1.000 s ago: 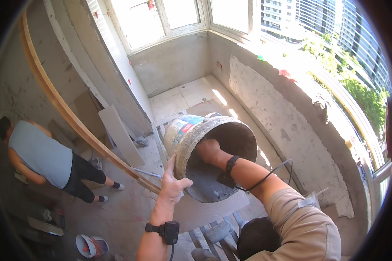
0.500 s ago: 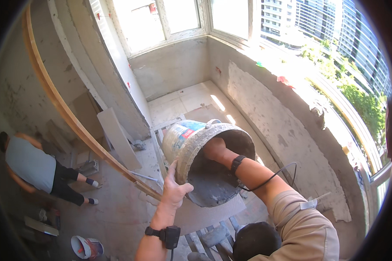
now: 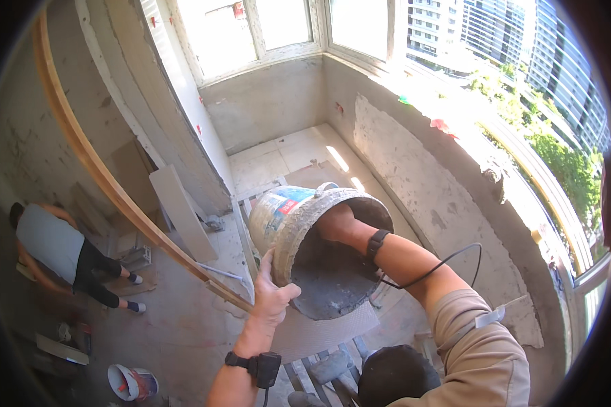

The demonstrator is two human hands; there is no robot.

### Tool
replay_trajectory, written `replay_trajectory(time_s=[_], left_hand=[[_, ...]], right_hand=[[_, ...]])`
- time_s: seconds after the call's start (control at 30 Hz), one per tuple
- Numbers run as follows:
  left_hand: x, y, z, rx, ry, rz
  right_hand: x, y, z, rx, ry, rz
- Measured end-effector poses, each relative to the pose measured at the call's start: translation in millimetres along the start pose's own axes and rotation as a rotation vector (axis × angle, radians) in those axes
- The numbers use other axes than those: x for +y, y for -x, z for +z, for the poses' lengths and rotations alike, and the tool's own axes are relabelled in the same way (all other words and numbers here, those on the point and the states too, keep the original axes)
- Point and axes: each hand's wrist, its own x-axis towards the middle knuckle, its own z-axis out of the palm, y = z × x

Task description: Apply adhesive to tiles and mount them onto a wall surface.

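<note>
A plaster-crusted bucket (image 3: 283,211) is tilted on its side, its dark mouth towards me. My left hand (image 3: 273,296) grips the near left of its rim, thumb resting across the edge. My right hand (image 3: 337,222) reaches inside against the upper inner wall. Its fingers are hidden in the bucket, so I cannot see what it holds, if anything. Grey residue coats the bucket's inside. Both my wrists wear black bands, with a small device on the left one and a cable near the right.
Slatted planks (image 3: 326,373) lie below the bucket. A long wooden strip (image 3: 102,163) curves past on the left. Behind it a person (image 3: 51,241) bends over, near a white bucket (image 3: 133,382) on the floor. To the right runs a low rough wall (image 3: 448,210) under windows.
The bucket has shifted slightly left with both hands on or in it. My right elbow has swung a little outward. The other person has moved slightly right.
</note>
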Motion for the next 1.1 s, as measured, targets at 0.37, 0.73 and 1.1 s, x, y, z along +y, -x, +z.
replay_trajectory(time_s=[0.37, 0.73, 1.1], left_hand=[[-15, -11, -3, 0.071, 0.053, 0.091], [-23, 7, -14, 0.109, 0.081, 0.099], [-39, 13, -5, 0.212, -0.032, 0.052]], right_hand=[[-56, 52, -10, -0.585, -0.083, 0.133], [-50, 40, -1, -0.395, -0.101, 0.325], [-47, 23, -15, -0.504, 0.226, 0.174]])
